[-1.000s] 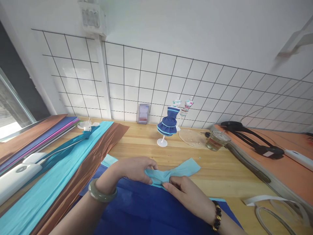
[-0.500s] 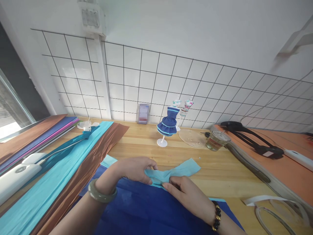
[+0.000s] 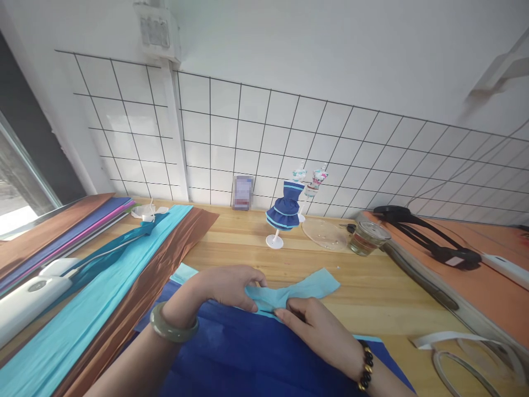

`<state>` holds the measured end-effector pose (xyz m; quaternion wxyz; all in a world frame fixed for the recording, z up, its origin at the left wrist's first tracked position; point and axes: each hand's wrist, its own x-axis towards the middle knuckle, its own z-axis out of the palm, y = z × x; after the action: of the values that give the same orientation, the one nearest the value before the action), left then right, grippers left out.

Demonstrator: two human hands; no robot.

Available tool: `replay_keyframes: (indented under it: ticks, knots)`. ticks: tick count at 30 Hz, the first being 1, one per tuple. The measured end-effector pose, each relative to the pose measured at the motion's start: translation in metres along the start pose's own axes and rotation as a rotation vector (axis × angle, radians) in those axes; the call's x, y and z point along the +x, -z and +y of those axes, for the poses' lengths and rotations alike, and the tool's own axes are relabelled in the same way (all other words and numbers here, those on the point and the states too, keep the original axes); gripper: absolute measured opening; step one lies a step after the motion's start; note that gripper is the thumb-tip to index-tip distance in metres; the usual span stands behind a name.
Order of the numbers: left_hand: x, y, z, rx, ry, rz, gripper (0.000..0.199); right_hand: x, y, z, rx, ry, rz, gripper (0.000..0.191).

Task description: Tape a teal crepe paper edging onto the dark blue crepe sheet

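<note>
A light blue strip (image 3: 312,285) lies along the upper edge of a large dark blue cloth (image 3: 248,353) in front of me. My left hand (image 3: 235,285), with a jade-coloured bangle at the wrist, pinches the strip near its middle. Just to the right, my right hand (image 3: 312,325) has thumb and curled fingers closed on the same strip at the dark cloth's edge. The strip's right end sticks out past my fingers over the wood; its left end shows behind my left wrist. The fingertips of both hands are partly hidden by folds.
Beyond the hands, a small dress form (image 3: 284,207) wears a blue ruffled dress. Near it are a clear dish (image 3: 324,234) and a glass jar (image 3: 367,237). Long turquoise (image 3: 95,281) and brown fabrics and a white device (image 3: 33,298) lie left. Black straps (image 3: 430,237) rest right.
</note>
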<state>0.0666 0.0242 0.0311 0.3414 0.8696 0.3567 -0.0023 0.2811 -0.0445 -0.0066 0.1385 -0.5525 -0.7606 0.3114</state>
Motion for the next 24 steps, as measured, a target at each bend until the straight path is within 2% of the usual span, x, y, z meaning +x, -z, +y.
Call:
replay_keyframes:
  ticks: [16, 24]
  knots:
    - [-0.0003, -0.0001, -0.0009, -0.004, -0.023, 0.01, 0.038, -0.0001, 0.0012, -0.0024, -0.027, 0.003, 0.041, 0.043]
    - [0.0006, 0.0006, -0.0054, -0.046, 0.044, 0.021, 0.053, -0.001, 0.0056, -0.003, -0.01, 0.023, 0.04, 0.042]
